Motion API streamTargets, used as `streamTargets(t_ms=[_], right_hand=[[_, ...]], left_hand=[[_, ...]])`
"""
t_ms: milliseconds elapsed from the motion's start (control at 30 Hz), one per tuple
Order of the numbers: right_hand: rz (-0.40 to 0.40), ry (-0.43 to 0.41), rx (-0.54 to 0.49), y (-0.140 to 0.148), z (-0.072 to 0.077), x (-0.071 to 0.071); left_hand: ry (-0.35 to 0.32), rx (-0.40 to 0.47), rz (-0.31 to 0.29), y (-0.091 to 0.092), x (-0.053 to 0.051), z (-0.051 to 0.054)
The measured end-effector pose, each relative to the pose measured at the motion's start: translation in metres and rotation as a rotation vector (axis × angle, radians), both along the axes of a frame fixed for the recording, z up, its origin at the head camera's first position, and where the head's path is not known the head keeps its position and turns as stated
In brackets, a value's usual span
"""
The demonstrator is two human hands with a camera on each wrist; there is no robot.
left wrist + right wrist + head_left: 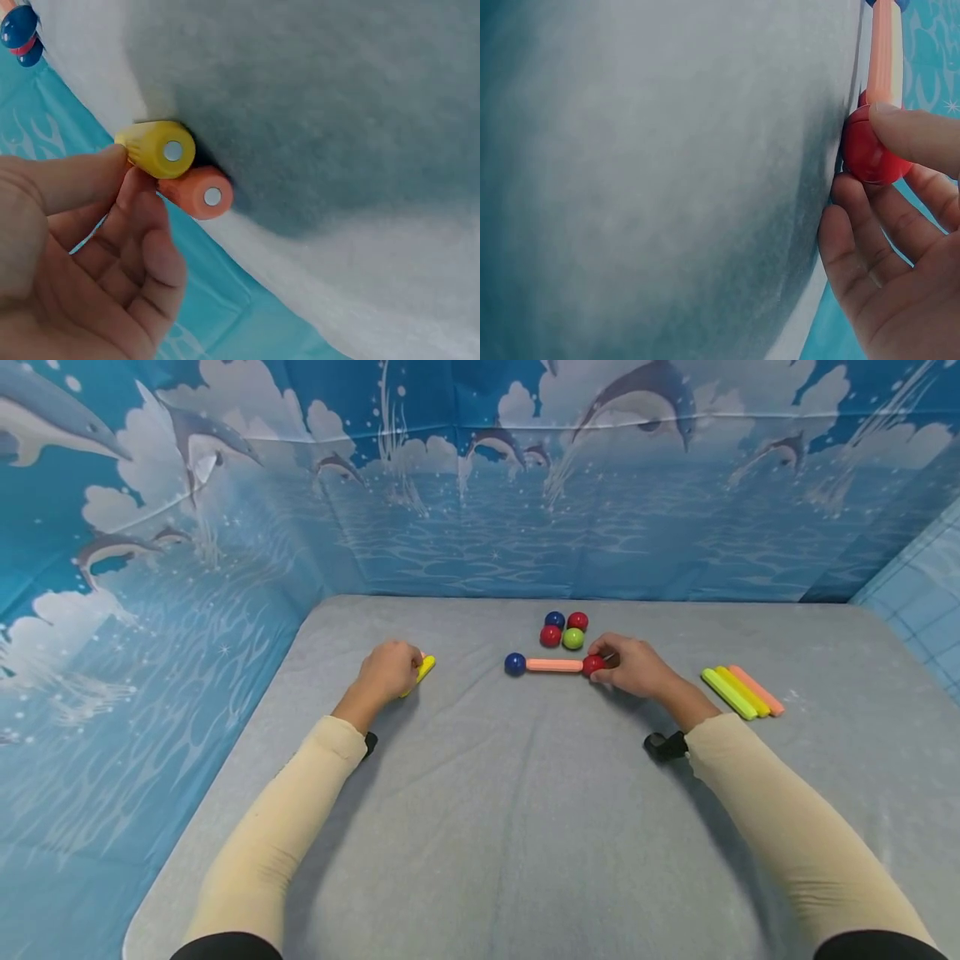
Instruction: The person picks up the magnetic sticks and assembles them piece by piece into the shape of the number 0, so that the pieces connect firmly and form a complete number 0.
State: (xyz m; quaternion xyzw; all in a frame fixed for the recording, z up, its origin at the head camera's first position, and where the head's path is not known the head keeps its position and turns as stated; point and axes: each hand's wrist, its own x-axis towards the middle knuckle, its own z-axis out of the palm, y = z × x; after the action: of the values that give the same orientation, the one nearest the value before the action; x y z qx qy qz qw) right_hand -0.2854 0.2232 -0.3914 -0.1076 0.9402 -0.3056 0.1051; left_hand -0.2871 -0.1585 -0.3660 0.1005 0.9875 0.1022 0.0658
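My left hand (390,670) pinches a yellow magnetic rod (161,150) between thumb and fingers. Against it lies an orange rod (201,193), mostly hidden by the hand in the head view. Both rods show a pale round disc at the near end. With thumb and fingers, my right hand (632,665) holds a red ball (871,150). That ball sits on the right end of another orange rod (553,666), whose left end meets a blue ball (515,664). This joined piece lies straight across the grey cloth.
Just behind the joined piece, several balls stand clustered, among them a green ball (573,638) and a blue ball (554,620). Right of my right hand lie a green rod (728,694), a yellow rod (742,691) and an orange rod (756,690), side by side. A dolphin-print curtain (480,527) borders the table.
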Motion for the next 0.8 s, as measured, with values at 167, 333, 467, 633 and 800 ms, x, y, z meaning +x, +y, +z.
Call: streamTargets(t_ms=[167,333,467,633,800], right_hand=[[-0.003,-0.008,-0.002,0.0,0.0,0.001],[-0.002,-0.015,0.002,-0.001,0.0,0.001],[-0.008,-0.014,0.008,-0.002,-0.001,0.001],[-0.013,-0.007,0.01,-0.001,-0.001,0.0],[-0.009,-0.013,0.006,-0.002,-0.001,0.001]], left_hand=[[0.013,0.019,-0.041,0.0,0.003,-0.003],[0.033,0.004,-0.068,0.004,0.007,-0.006],[0.04,-0.015,-0.088,0.008,0.008,-0.009],[-0.031,0.038,-0.09,0.011,0.01,-0.01],[-0.175,0.228,-0.095,0.013,0.014,-0.008]])
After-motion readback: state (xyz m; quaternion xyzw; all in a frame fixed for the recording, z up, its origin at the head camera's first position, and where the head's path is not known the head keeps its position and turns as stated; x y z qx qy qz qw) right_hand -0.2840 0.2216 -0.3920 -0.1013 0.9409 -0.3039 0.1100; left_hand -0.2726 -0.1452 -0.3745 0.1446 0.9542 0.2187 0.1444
